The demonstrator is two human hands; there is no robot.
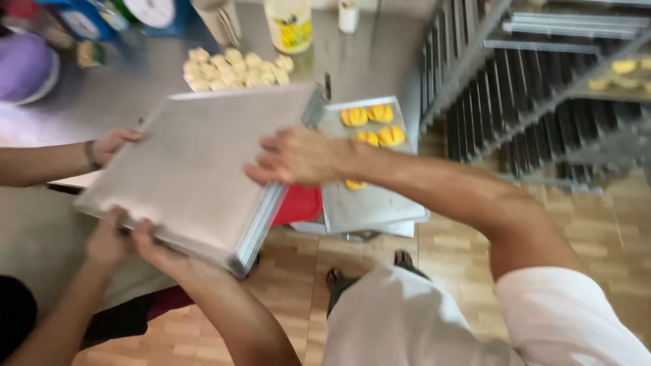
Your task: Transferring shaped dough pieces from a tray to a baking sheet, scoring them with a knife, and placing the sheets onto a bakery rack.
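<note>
Head view: tray stack (196,169) under fingers (268,163)
</note>
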